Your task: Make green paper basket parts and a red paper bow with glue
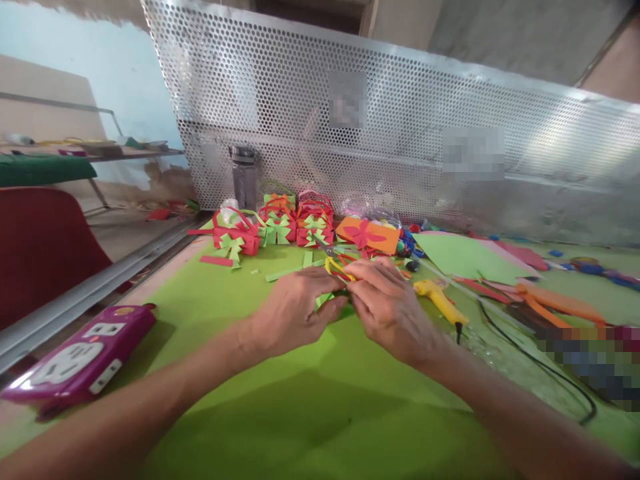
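Note:
Near the middle of the table, my left hand (pixel 297 307) and my right hand (pixel 387 300) meet, with fingers bent and thumbs pressed in. Between them shows part of a small light green piece (pixel 325 299), of paper or foam sheet; my fingers hide most of it. Just behind my fingers lie scissors with yellow handles (pixel 336 268), partly covered by my right hand. A yellow glue gun (pixel 443 303) rests to the right of my right hand, its black cord trailing forward. Light green strips (pixel 290 273) lie beyond my left hand.
Small red baskets (pixel 315 223) with green bows stand at the back beside an orange piece with a red bow (pixel 367 235). Behind them are a grey bottle (pixel 244 177) and a perforated metal panel (pixel 290 80). A purple power strip (pixel 85 353) lies left, green sheets (pixel 465 253) right.

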The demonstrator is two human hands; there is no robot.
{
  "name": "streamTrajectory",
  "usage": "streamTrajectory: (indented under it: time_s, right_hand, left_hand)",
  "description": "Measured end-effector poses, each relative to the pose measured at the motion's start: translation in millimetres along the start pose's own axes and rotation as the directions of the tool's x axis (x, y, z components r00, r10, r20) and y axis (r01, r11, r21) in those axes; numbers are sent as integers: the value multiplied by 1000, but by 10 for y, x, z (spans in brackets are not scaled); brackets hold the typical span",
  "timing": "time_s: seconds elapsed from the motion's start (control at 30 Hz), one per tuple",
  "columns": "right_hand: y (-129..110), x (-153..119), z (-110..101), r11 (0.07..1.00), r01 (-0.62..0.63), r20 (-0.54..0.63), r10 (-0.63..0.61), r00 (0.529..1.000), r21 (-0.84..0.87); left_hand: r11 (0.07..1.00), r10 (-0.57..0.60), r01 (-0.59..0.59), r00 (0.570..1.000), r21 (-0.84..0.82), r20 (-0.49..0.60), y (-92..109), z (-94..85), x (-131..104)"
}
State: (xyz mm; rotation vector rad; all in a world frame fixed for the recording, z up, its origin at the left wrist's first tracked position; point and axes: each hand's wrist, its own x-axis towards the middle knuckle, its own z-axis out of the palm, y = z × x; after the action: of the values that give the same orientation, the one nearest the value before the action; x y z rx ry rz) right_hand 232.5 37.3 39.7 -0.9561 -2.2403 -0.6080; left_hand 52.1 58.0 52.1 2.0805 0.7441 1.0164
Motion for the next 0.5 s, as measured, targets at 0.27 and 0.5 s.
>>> streamTrajectory:
  time_s: [0.27,0.5]
  right_hand:
    - [52,44,-41,986,-71,-20,75,997,148]
    - [42,35,-82,965,-115,53,106,993,236]
  left_hand:
    - [970,-90,108,991,-216,95,-129,-123,85]
    - [976,-62,99,979,-192,192,-120,-175,95]
